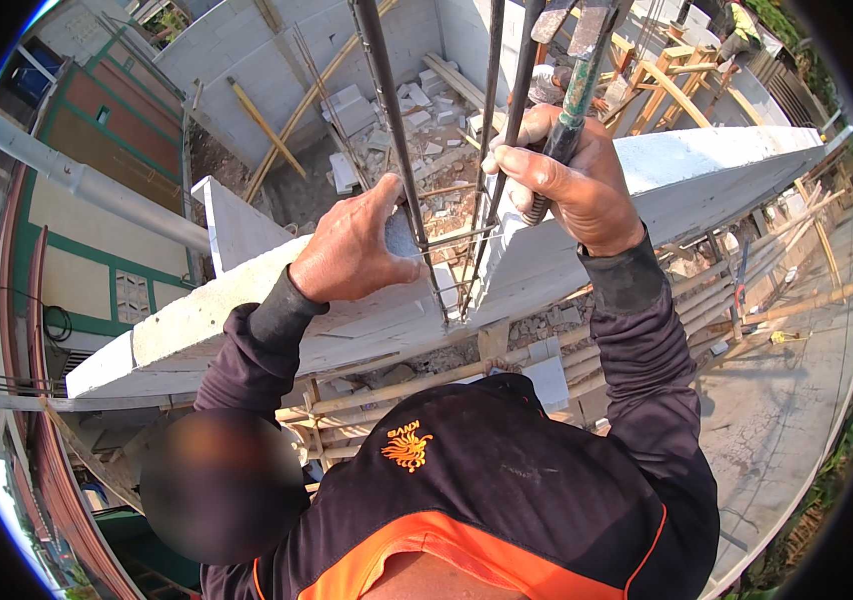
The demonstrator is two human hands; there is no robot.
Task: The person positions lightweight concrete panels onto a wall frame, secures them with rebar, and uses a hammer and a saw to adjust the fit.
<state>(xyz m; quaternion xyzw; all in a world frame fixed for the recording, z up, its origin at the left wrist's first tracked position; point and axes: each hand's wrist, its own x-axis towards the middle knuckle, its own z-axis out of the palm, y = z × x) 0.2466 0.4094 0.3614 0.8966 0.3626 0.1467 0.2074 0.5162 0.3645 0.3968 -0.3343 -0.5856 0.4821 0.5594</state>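
Observation:
Upright dark rebar rods stand in a gap between two pale wall sections, joined by a thin stirrup. My left hand is beside the left rods, its thumb and fingers apart in a C shape with nothing visible between them. A thin pale wire runs across near the stirrup. My right hand is closed around a hammer-like tool with a worn green shaft, dark grip and flat grey metal prongs at its top. Its thumb and fingertips come close to the right rods; whether they touch is unclear.
Pale block wall tops extend left and right. Broken blocks lie on the ground beyond. Bamboo poles run along the near side, below the wall. Another person is partly visible behind my right hand, near wooden framing.

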